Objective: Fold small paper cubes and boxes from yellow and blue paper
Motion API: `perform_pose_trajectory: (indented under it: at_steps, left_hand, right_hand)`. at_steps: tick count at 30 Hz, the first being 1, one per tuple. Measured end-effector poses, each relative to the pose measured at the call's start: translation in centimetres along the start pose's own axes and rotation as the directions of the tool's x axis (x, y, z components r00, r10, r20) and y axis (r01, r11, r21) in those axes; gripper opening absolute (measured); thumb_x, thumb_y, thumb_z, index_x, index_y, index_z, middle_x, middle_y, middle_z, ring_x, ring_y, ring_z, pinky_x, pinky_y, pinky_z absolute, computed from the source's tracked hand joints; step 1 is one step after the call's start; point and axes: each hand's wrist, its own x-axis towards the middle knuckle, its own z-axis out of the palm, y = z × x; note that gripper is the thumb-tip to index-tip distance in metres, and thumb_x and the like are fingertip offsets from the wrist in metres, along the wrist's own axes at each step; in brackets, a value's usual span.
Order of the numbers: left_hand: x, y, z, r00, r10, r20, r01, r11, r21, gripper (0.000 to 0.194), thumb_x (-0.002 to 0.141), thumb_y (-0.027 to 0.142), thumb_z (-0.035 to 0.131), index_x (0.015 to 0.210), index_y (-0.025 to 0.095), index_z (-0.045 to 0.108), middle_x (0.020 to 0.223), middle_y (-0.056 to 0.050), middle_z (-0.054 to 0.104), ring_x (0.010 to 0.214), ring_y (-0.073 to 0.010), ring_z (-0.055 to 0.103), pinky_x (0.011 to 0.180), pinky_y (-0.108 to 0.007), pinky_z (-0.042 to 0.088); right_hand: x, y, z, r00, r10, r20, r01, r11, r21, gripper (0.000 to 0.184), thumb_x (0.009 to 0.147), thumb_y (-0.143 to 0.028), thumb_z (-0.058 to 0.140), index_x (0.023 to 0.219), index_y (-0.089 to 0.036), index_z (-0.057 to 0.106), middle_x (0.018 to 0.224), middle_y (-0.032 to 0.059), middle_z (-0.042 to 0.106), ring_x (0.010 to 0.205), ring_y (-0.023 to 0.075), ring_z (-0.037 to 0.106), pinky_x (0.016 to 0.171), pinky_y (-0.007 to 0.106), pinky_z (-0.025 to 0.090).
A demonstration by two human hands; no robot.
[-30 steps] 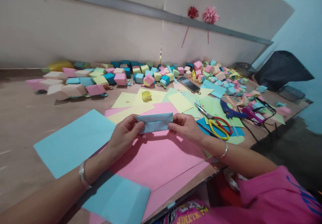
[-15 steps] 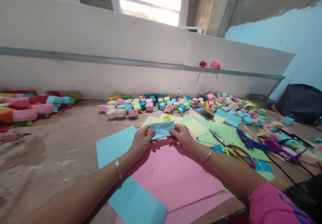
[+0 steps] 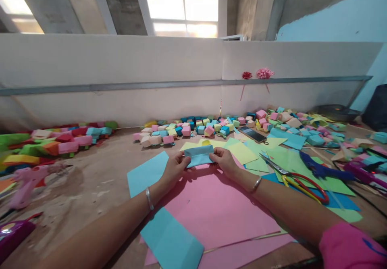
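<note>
A folded light-blue paper piece (image 3: 199,156) is held between both my hands just above a large pink sheet (image 3: 211,208). My left hand (image 3: 175,169) pinches its left end with closed fingers. My right hand (image 3: 225,162) grips its right end the same way. Each wrist wears a metal bangle. A blue sheet (image 3: 147,173) lies left of the pink one, and another folded blue sheet (image 3: 172,240) lies under my left forearm.
Several small coloured paper cubes (image 3: 187,128) line the back wall. A phone (image 3: 253,134), red-and-yellow scissors (image 3: 299,179), a blue glue gun (image 3: 320,169) and green sheets (image 3: 287,160) lie at right. A pink glue gun (image 3: 28,182) and more paper blocks (image 3: 54,144) are at left.
The camera has tilted up and panned left, bringing the window and the left pile into view. Both hands keep hold of the blue paper piece.
</note>
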Motion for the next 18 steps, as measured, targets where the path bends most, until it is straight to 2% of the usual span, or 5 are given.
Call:
perform_pose_trajectory:
  at_steps: [5, 8, 10, 14, 18]
  left_hand:
    - [-0.3, -0.1, 0.0, 0.999, -0.032, 0.011, 0.032, 0.999, 0.039, 0.037, 0.076, 0.041, 0.070, 0.097, 0.015, 0.055, 0.063, 0.000, 0.064, 0.050, -0.0198, 0.067, 0.040, -0.028, 0.054]
    - [-0.2, -0.2, -0.2, 0.999, -0.044, 0.018, 0.043, 0.998, 0.046, 0.034, 0.074, 0.039, 0.072, 0.091, 0.014, 0.056, 0.062, 0.000, 0.063, 0.051, -0.0172, 0.066, 0.042, -0.024, 0.054]
    - [0.0, -0.2, -0.3, 0.999, -0.048, 0.022, 0.047, 0.999, 0.020, 0.033, 0.073, 0.036, 0.074, 0.093, 0.014, 0.058, 0.065, 0.001, 0.063, 0.052, -0.0142, 0.065, 0.044, -0.021, 0.052]
    - [0.3, -0.4, -0.5, 0.999, -0.044, -0.004, 0.043, 0.996, -0.080, 0.037, 0.069, 0.029, 0.076, 0.100, 0.018, 0.059, 0.080, 0.002, 0.066, 0.054, -0.0092, 0.064, 0.049, -0.018, 0.051]
    - [0.2, -0.2, -0.6, 0.998, -0.061, -0.024, 0.057, 0.988, -0.145, 0.035, 0.066, 0.023, 0.073, 0.098, 0.018, 0.061, 0.081, 0.001, 0.065, 0.054, -0.0111, 0.065, 0.050, -0.021, 0.051]
  right_hand:
    - [0.0, -0.1, 0.1, 1.000, -0.011, 0.018, 0.010, 0.999, 0.045, 0.020, 0.072, -0.033, 0.069, 0.069, -0.015, 0.060, 0.054, -0.0028, 0.058, 0.045, 0.0086, 0.053, 0.041, 0.018, 0.039]
    - [-0.1, -0.6, 0.1, 1.000, -0.008, 0.025, 0.006, 0.997, 0.081, 0.016, 0.068, -0.027, 0.069, 0.066, -0.016, 0.058, 0.049, -0.0047, 0.055, 0.041, 0.0076, 0.051, 0.037, 0.017, 0.036]
    - [-0.2, -1.0, 0.0, 0.999, 0.006, 0.032, -0.009, 0.994, 0.106, 0.013, 0.066, -0.025, 0.068, 0.071, -0.016, 0.060, 0.050, -0.0052, 0.056, 0.040, 0.0085, 0.052, 0.037, 0.017, 0.037]
    - [-0.4, -1.5, -0.2, 0.995, 0.064, 0.074, -0.075, 0.985, 0.157, 0.024, 0.063, -0.022, 0.065, 0.086, -0.017, 0.062, 0.055, -0.0041, 0.063, 0.039, 0.0107, 0.055, 0.037, 0.019, 0.041]
    - [-0.3, -1.5, -0.3, 0.988, 0.099, 0.121, -0.122, 0.973, 0.198, 0.032, 0.060, -0.020, 0.063, 0.091, -0.015, 0.066, 0.054, -0.0011, 0.065, 0.040, 0.0118, 0.057, 0.037, 0.019, 0.040]
